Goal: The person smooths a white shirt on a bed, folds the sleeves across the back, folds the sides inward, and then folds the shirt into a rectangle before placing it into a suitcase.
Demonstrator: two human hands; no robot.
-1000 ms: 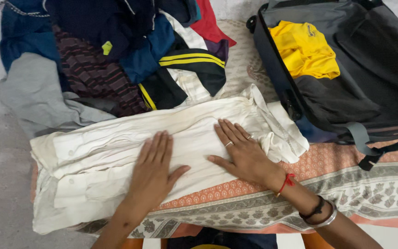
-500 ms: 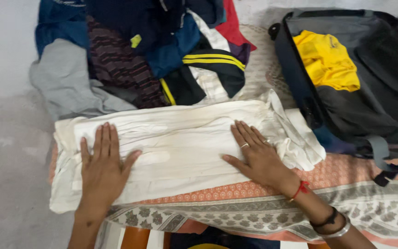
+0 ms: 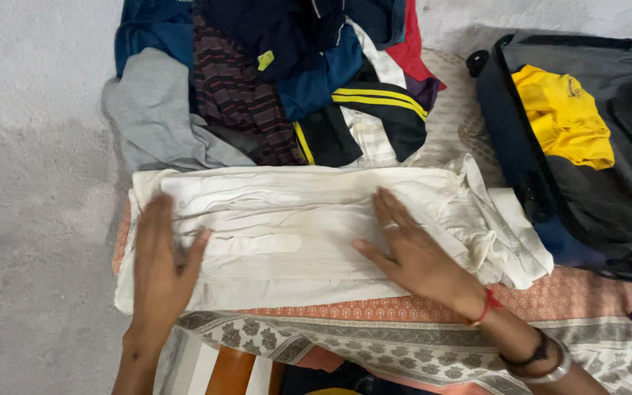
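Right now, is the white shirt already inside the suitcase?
No: the white shirt lies flat on the patterned cloth beside the suitcase, under both hands.

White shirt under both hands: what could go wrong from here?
The white shirt is bunched at its collar end near the open suitcase, so creases may get pressed in. The left hand sits at the shirt's edge by the bare floor; the fabric could slide onto it. The clothes pile touches the shirt and may snag.

1. Folded shirt (image 3: pixel 294 234): cream-white.
2. Bedsheet (image 3: pixel 404 336): orange and grey with floral border print.
3. Suitcase (image 3: pixel 587 183): dark grey, navy edge.
4. Garment in suitcase (image 3: pixel 565 117): yellow.
5. Clothes pile (image 3: pixel 272 80): navy, maroon stripes, grey, red, black with yellow stripes.
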